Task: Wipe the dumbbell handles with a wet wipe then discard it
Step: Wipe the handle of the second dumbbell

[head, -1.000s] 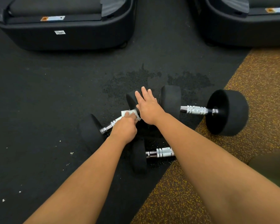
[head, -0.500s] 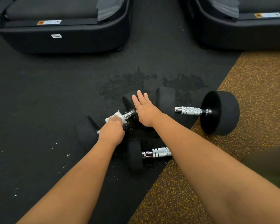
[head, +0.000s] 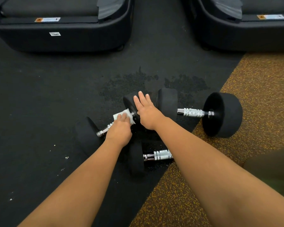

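Three black dumbbells with chrome handles lie on the gym floor. My left hand (head: pixel 120 128) grips a white wet wipe (head: pixel 124 116) wrapped round the chrome handle (head: pixel 103 131) of the left dumbbell, near its far head. My right hand (head: pixel 146 112) rests flat with straight fingers on that far head (head: pixel 129 102). A larger dumbbell (head: pixel 223 115) with a bare handle (head: pixel 191 112) lies to the right. A third dumbbell's handle (head: pixel 161 155) shows between my forearms, its other end hidden under my right arm.
Two black treadmill bases stand at the back, one at the left (head: pixel 62 35) and one at the right (head: pixel 246 33). A damp patch (head: pixel 138 82) darkens the black rubber floor behind the dumbbells. Speckled yellow-brown flooring (head: pixel 252 89) covers the right side.
My left hand slid the wipe along the handle towards the near head and back up to the far head. My right hand stayed on the far head.
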The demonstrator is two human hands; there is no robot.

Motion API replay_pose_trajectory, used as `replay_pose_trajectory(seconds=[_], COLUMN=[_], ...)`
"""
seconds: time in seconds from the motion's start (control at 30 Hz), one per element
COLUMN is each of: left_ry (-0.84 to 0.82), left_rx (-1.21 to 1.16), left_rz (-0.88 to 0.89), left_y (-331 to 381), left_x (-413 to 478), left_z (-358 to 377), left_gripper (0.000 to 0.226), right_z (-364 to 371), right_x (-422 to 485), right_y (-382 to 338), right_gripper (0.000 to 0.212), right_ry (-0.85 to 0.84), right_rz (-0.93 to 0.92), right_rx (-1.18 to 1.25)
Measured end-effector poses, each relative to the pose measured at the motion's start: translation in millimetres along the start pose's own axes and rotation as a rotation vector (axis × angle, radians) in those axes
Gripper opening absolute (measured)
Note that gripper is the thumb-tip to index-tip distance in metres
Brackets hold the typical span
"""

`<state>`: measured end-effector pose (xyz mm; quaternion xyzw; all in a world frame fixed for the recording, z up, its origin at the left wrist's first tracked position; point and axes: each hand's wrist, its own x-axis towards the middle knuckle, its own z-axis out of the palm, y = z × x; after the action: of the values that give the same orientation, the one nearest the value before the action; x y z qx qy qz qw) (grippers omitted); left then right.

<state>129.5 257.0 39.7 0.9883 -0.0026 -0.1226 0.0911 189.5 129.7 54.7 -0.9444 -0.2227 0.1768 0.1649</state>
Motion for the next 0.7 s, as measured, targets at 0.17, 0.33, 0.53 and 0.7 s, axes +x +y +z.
replay_pose_trajectory(seconds=[0.17,0.33,0.53,0.7], left_ry=[0.061,0.011,0.039,0.083], left_rx=[-0.037,-0.010,-0.033,-0.029], left_rz=[-0.051,0.044,0.048,-0.008], left_y=[-2,8,-9,-13], left_x=[-1,10,-5,-10], left_z=[6,5,6,11], left_gripper=[0.042,0.044,0.061,0.056], right_z=[0,2,0,6], right_x=[0,0,-3,-7], right_y=[1,2,2,0], right_gripper=[0.079,0.075,0.078,0.076], right_ry=[0.008,0.016,0.021,0.073], right_rz=[-0.009,-0.015,-0.014,-0.008], right_rx=[0.004,-0.003,0.003,-0.023])
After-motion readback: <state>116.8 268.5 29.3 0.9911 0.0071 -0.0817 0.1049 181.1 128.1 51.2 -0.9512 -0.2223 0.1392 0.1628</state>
